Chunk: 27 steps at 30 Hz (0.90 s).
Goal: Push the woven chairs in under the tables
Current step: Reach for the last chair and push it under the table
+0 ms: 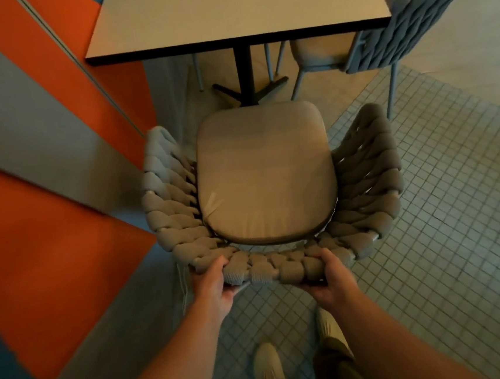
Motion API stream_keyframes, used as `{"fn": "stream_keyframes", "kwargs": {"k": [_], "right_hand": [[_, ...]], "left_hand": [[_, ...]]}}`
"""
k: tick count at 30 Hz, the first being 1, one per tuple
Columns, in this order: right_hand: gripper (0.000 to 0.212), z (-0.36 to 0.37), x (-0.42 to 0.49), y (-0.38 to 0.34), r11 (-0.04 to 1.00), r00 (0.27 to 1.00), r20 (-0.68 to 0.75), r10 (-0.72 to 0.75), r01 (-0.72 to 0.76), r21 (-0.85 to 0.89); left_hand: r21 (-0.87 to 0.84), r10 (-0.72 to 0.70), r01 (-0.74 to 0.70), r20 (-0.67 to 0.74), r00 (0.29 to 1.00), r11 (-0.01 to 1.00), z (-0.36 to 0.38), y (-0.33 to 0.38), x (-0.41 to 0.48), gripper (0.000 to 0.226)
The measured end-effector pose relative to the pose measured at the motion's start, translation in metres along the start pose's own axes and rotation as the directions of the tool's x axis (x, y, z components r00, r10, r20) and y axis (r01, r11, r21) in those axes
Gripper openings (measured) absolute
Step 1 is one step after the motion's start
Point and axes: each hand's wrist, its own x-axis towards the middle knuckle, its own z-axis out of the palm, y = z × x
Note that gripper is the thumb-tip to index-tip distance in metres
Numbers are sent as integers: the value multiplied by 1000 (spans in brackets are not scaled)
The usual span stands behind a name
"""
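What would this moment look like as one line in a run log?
step: push chair in | left hand: grips woven chair backrest | right hand: grips backrest | table: ahead, seat not yet under

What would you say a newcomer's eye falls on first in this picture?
The woven chair fills the centre, with the left hand and right hand gripping the top of its backrest. Just ahead stands the pale table, the chair's seat not yet under it, and bold orange stripes run down the left side.
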Motion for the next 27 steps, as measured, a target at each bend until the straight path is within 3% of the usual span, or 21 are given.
{"fn": "stream_keyframes", "kwargs": {"k": [4, 9, 16, 23, 27], "right_hand": [[49, 11, 10, -24, 998, 998, -29, -52, 51, -25], [27, 29, 24, -55, 996, 999, 35, -42, 44, -76], [51, 62, 47, -87, 994, 995, 79, -69, 75, -75], [25, 98, 55, -102, 996, 991, 129, -20, 32, -89], [35, 108, 59, -106, 996, 993, 113, -13, 23, -89]], "left_hand": [[-20, 35, -35, 10, 999, 999, 26, 7, 8, 63], [-28, 63, -63, 19, 998, 998, 59, 18, 21, 62], [0, 65, -65, 24, 998, 998, 92, 46, 43, 55], [10, 102, -102, 10, 995, 995, 110, 79, 61, 69], [15, 89, -90, 18, 996, 996, 116, 89, 64, 59]]}}
